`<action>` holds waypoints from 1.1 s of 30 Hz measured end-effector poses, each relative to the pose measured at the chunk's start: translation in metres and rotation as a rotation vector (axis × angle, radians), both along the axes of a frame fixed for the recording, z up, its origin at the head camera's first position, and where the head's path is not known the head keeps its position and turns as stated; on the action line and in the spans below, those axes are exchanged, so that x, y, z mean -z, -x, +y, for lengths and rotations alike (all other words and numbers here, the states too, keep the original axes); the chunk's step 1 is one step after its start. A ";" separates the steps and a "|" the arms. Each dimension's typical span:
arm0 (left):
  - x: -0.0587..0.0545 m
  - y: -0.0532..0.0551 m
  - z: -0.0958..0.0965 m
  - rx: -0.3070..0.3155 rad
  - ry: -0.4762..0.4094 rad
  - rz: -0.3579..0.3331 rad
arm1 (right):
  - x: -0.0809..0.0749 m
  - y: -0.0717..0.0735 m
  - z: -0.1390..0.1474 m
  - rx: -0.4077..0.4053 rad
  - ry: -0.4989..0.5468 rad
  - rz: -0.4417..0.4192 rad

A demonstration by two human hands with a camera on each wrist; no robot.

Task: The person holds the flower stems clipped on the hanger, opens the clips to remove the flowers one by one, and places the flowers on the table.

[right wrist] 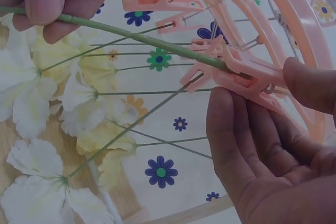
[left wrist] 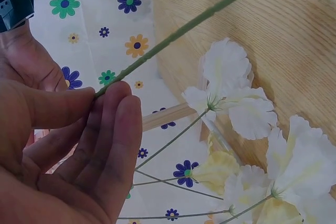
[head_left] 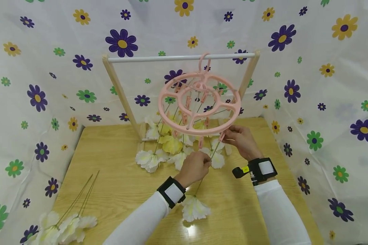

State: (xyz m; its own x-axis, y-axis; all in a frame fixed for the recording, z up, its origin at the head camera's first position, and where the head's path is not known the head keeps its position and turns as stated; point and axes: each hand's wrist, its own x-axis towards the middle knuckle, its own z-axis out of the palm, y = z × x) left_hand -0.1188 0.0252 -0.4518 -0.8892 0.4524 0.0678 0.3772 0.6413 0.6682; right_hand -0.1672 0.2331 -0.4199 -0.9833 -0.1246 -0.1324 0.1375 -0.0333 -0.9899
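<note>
My left hand [head_left: 194, 166] pinches the green stem [left wrist: 184, 30] of an artificial white flower [head_left: 195, 207], whose bloom hangs toward me over the table. With thumb and fingers, my right hand [head_left: 242, 140] grips a pink clothespin [right wrist: 252, 72] at the near right rim of a round pink hanger [head_left: 161, 102]. In the right wrist view the stem's end lies between that clothespin's jaws. Other clothespins on the hanger hold stems of white and yellow flowers, including a yellow bloom [head_left: 171, 145] and a white one [head_left: 151, 161], heads down.
The hanger hooks over a white rod [head_left: 147, 59] on a wooden frame [head_left: 121, 93] at the back. Several loose white flowers [head_left: 70, 228] lie at the table's front left. Flower-patterned cloth [head_left: 319, 102] surrounds the wooden table [head_left: 119, 190] at the back and sides.
</note>
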 end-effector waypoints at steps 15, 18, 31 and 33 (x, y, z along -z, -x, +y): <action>0.007 -0.009 -0.011 -0.019 0.090 -0.047 | 0.006 -0.001 -0.002 0.025 0.025 0.016; 0.012 -0.015 -0.025 0.010 0.087 -0.052 | 0.006 0.000 -0.002 0.020 0.019 0.015; 0.012 -0.025 -0.160 -0.076 0.235 -0.084 | -0.001 0.008 0.010 0.046 -0.031 -0.013; 0.011 -0.021 -0.186 -0.125 0.264 -0.110 | -0.002 0.009 0.012 0.057 -0.037 -0.013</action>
